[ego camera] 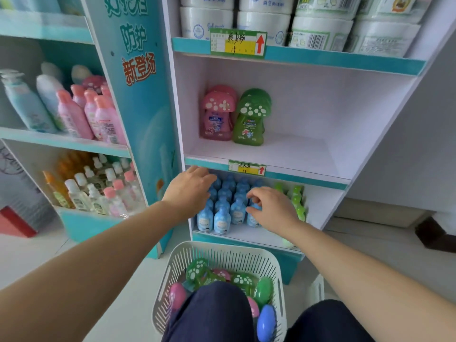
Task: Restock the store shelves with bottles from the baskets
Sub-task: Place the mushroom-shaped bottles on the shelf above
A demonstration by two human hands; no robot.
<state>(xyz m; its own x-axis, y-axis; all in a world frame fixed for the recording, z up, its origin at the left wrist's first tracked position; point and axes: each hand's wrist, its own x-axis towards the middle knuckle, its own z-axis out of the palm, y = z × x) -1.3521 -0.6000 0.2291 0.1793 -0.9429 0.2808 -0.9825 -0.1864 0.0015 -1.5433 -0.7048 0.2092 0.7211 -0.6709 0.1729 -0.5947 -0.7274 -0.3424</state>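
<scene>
**Store shelving, both hands among blue bottles**

Pale floor, with white-and-teal shelving [385, 67] standing right behind the white basket [222, 250]. Crouched at the basket, one dark-trousered knee [217, 312] over its near rim and the other just to its right. Inside the basket: loose mushroom-capped bottles [197, 267] in green and pink, plus a blue egg-shaped bottle [266, 322] at the near right corner.

Straight beyond the basket, on the lowest shelf: blue bottles [222, 219] packed in tight rows, with lime-green bottles [298, 203] just to their right. Left hand [190, 191] stretched over the back-left rows, fingers loosely spread and relaxed, gripping nothing. Touching the caps or just above them, cannot tell which. Right hand [271, 208] at the front right of the block, fingers curled round the top of the front-right blue bottle [253, 219], which stands upright on the shelf.

One shelf up from the basket: pink mushroom bottles [217, 114] and green mushroom bottles [251, 117], side by side in short rows. Higher again: stacked white tubs [266, 25] behind a green-and-yellow price tag [238, 41].

Well left of the basket, on a second unit: pink lotion bottles [98, 114] on one shelf, clear bottles [98, 193] with white and pink caps on the shelf below. Far left of the basket, on the floor: a red box [14, 223].
</scene>
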